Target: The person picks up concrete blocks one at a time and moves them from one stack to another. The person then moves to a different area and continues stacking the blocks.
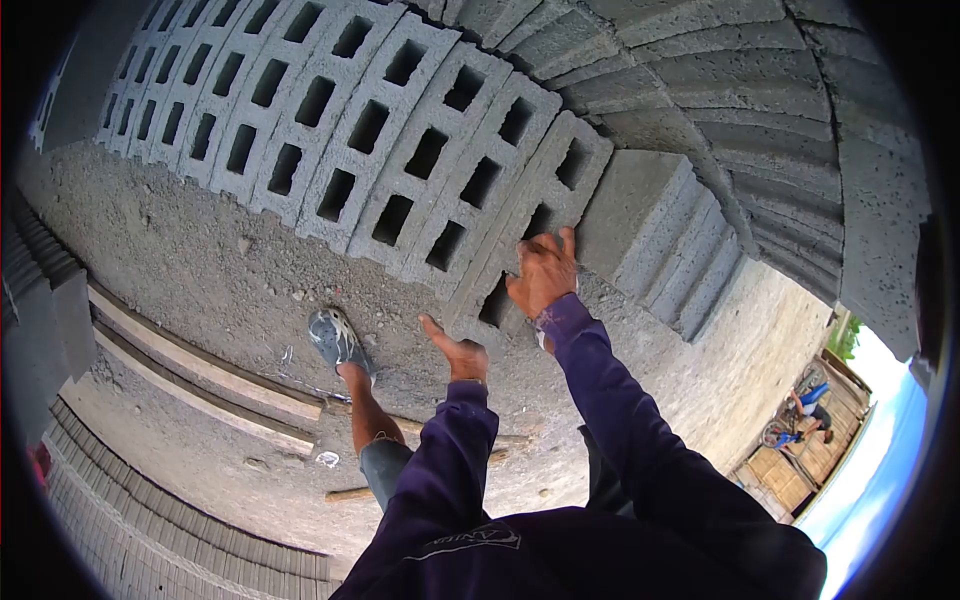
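Observation:
The end block [530, 228] of a long row of grey hollow concrete blocks lies nearest to me, its rectangular holes facing up. My right hand [543, 272] grips this block, with its fingers bent at the middle hole and the web between two holes. Close to the block's lower end is my left hand [462, 356], its thumb stretched out to the left. The other left fingers are hidden, so their hold on the block cannot be made out.
Stacked blocks [650, 230] stand right of the row, below a higher stack [770, 130]. Wooden planks [200, 370] lie on gravelly ground at left. More blocks [170, 510] are at lower left. A person [815, 412] is far off at right.

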`<action>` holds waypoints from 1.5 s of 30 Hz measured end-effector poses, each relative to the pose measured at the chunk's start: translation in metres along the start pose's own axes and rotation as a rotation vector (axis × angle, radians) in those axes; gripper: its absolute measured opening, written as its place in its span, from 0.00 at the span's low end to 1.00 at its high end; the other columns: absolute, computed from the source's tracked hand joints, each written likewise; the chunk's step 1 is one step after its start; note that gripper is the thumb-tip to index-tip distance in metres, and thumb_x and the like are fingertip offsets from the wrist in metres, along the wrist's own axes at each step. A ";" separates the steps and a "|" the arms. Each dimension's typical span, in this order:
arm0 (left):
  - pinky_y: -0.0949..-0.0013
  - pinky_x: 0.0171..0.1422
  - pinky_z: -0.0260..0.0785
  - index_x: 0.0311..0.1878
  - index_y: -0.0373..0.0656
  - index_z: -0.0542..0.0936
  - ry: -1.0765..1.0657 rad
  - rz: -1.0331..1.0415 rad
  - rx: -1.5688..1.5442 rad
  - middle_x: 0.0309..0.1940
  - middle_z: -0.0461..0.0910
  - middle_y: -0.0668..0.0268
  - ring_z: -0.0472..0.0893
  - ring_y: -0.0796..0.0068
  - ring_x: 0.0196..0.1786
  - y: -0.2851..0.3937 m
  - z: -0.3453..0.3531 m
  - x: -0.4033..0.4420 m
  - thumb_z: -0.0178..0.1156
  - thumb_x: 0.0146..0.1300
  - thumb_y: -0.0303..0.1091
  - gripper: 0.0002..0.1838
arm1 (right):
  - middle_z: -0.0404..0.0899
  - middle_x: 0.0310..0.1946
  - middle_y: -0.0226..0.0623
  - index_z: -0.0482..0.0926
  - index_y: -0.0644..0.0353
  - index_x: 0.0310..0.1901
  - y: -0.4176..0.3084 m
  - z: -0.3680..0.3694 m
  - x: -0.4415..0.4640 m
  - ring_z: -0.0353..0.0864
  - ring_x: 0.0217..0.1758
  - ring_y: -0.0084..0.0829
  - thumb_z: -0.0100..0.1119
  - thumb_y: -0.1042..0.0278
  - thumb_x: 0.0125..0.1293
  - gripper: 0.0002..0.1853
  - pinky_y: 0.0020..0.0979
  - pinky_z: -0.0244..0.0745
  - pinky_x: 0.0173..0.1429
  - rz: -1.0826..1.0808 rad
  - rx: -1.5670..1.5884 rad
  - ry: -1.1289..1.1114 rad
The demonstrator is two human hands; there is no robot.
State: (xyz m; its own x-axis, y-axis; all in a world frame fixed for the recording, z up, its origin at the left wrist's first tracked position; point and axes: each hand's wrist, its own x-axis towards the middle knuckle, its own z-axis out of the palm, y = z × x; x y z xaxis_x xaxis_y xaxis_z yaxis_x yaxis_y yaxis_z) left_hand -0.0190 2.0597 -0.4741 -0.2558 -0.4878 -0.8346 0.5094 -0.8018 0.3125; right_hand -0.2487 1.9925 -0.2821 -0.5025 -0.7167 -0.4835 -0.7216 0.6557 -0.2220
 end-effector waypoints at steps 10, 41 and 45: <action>0.56 0.73 0.49 0.69 0.44 0.64 0.151 -0.077 -0.225 0.68 0.65 0.61 0.65 0.52 0.65 -0.032 0.046 0.065 0.36 0.63 0.71 0.44 | 0.80 0.46 0.52 0.79 0.72 0.44 0.022 0.045 0.046 0.67 0.66 0.47 0.64 0.68 0.50 0.20 0.51 0.45 0.75 0.125 -0.073 0.027; 0.56 0.68 0.59 0.66 0.36 0.64 0.079 -0.249 0.519 0.60 0.71 0.54 0.71 0.60 0.61 -0.003 0.173 -0.165 0.41 0.71 0.58 0.34 | 0.79 0.47 0.54 0.65 0.67 0.63 0.153 -0.161 0.018 0.74 0.56 0.49 0.49 0.42 0.64 0.37 0.49 0.57 0.65 0.215 0.068 0.287; 0.53 0.72 0.53 0.69 0.35 0.59 -0.055 -0.305 0.503 0.63 0.67 0.52 0.67 0.57 0.66 -0.005 0.227 -0.176 0.39 0.71 0.59 0.37 | 0.75 0.52 0.55 0.62 0.67 0.64 0.137 -0.166 0.007 0.70 0.59 0.51 0.50 0.44 0.64 0.37 0.50 0.53 0.66 0.270 0.107 0.278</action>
State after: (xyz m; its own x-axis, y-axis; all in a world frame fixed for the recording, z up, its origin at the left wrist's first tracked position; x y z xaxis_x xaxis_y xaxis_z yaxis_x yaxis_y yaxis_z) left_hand -0.1632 2.0706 -0.2259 -0.3787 -0.2155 -0.9001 -0.0424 -0.9674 0.2495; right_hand -0.4299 2.0374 -0.1756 -0.7876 -0.5427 -0.2920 -0.4999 0.8397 -0.2121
